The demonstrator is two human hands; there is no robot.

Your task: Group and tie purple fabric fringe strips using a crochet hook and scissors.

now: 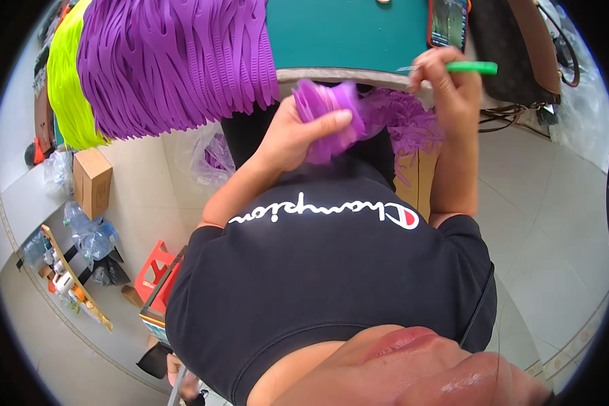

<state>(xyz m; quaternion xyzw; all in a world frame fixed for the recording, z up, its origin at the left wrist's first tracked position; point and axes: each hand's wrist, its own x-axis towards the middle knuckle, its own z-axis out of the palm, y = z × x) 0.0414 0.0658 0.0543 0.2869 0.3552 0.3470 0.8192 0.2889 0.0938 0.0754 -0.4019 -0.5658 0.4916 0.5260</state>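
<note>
My left hand [298,132] grips a bunch of purple plastic strips [325,101] just below the edge of the teal table [345,34]. My right hand [450,88] is closed around a tool with a green handle [477,68] and a thin metal tip, held to the right of the bunch at the table edge. A loose mass of purple strips [406,125] lies in a cardboard box [419,179] beneath my hands.
Large bundles of purple ties [176,61] and yellow-green ties [68,81] hang over the table's left side. A phone [448,20] lies on the table. A cardboard box [91,179], plastic bags [91,237] and a red stool [157,271] stand on the floor at left.
</note>
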